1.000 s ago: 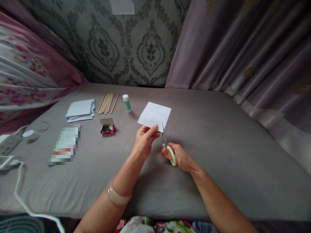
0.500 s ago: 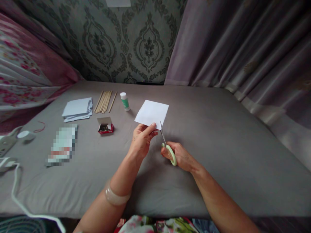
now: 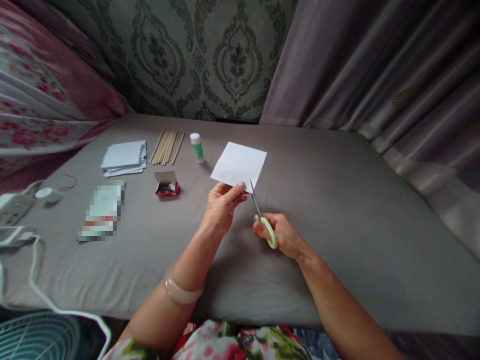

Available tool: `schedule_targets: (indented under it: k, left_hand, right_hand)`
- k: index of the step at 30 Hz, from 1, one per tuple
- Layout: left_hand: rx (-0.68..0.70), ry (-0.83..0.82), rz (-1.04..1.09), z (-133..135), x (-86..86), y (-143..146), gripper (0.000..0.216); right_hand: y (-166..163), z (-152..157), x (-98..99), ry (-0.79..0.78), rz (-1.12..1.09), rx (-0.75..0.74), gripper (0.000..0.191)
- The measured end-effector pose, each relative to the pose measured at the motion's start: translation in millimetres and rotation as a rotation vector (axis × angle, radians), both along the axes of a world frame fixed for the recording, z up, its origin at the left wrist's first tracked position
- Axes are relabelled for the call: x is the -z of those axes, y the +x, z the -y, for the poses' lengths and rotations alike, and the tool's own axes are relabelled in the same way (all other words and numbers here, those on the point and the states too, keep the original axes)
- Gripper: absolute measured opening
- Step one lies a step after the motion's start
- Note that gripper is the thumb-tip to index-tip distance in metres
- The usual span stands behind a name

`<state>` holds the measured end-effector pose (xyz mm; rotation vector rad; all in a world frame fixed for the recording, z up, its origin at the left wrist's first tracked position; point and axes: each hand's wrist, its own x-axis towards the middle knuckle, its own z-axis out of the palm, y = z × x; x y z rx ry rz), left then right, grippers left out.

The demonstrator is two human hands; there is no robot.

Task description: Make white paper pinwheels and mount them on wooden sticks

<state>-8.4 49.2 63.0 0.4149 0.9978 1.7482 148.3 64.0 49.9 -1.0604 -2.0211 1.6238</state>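
Observation:
My left hand [image 3: 222, 210] pinches the near edge of a white square of paper [image 3: 239, 165], holding it above the grey surface [image 3: 337, 200]. My right hand [image 3: 282, 234] grips green-handled scissors [image 3: 264, 225]. Their blades point up and away, with the tips at the paper's near right edge, just right of my left thumb. A pale bangle [image 3: 181, 292] sits on my left forearm.
At the back left lie a stack of pale blue papers [image 3: 124, 157], several wooden sticks [image 3: 165, 147], a glue stick [image 3: 196, 147] and a small red box [image 3: 166, 186]. A power strip [image 3: 15, 209], a white cable [image 3: 41, 295] and a fan grille [image 3: 37, 336] are at the left edge. A curtain [image 3: 375, 75] hangs on the right.
The camera has tilted slightly, shifting the scene. Both hands hold the same grip, with the scissors still at the paper's near edge.

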Motion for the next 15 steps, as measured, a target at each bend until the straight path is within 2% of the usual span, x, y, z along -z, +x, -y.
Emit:
schedule_targets:
  k: [15]
  left_hand:
    - [-0.024,0.009,-0.031,0.0,0.7,1.3,0.033]
  right_hand:
    - [-1.7,1.0,-3.2,-0.048,-0.009,0.058,0.055]
